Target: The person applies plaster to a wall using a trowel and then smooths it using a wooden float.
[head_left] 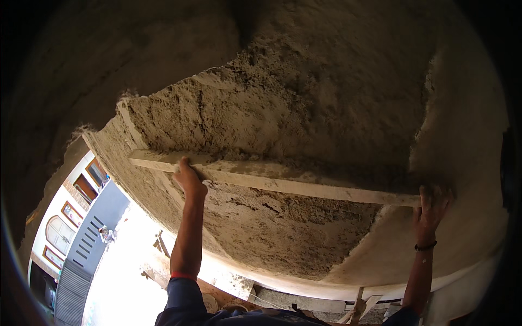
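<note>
A long, pale straightedge (304,185), apparently wooden, lies across a rough, damp-looking mortar surface (283,119), with crumbs of mortar along its upper side. Near its left end, my left hand (190,178) is closed around it, thumb on top. My right hand (432,209) grips the far right end, its fingers bent over the edge and partly in shadow. Above the bar the mortar is coarse and pitted. Below it, another mortar patch (283,233) shows dark grooves and holes.
Smooth plaster (462,136) borders the mortar on the right. At lower left, beyond the edge, are sunlit ground (117,266), a grey gate (73,282), a house front (60,223) and a distant person (106,234). Wooden supports (359,307) stand below, near my right arm.
</note>
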Tool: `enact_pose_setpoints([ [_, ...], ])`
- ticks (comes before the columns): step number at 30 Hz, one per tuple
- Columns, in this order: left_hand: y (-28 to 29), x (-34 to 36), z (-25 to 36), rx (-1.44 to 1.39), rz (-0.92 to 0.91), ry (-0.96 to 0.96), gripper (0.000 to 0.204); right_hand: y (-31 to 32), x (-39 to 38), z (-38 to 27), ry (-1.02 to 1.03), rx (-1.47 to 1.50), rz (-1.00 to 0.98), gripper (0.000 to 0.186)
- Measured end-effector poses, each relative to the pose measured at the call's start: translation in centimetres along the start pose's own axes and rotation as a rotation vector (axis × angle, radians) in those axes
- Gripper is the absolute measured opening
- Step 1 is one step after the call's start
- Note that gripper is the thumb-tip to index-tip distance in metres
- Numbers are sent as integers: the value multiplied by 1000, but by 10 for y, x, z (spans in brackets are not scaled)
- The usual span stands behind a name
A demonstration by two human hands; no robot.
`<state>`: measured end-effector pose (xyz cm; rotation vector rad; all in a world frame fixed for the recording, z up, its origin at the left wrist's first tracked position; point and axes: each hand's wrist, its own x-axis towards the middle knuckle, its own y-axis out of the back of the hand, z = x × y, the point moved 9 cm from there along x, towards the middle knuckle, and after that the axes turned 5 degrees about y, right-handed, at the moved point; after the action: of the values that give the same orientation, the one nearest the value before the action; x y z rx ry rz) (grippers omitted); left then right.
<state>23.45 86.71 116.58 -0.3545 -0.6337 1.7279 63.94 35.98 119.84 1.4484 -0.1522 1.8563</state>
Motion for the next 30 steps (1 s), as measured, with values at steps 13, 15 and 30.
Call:
enact_pose_setpoints([
  [13,-55,138,195,165,-42,-139,27,46,191,-54,57,42,257,57],
  [15,-58,140,188,162,-56,-126,28,50,184,-51,66,64,268,56],
  [30,-2,-33,-30,150,-145,195,44,-15,-25,17,32,-33,-108,50],
])
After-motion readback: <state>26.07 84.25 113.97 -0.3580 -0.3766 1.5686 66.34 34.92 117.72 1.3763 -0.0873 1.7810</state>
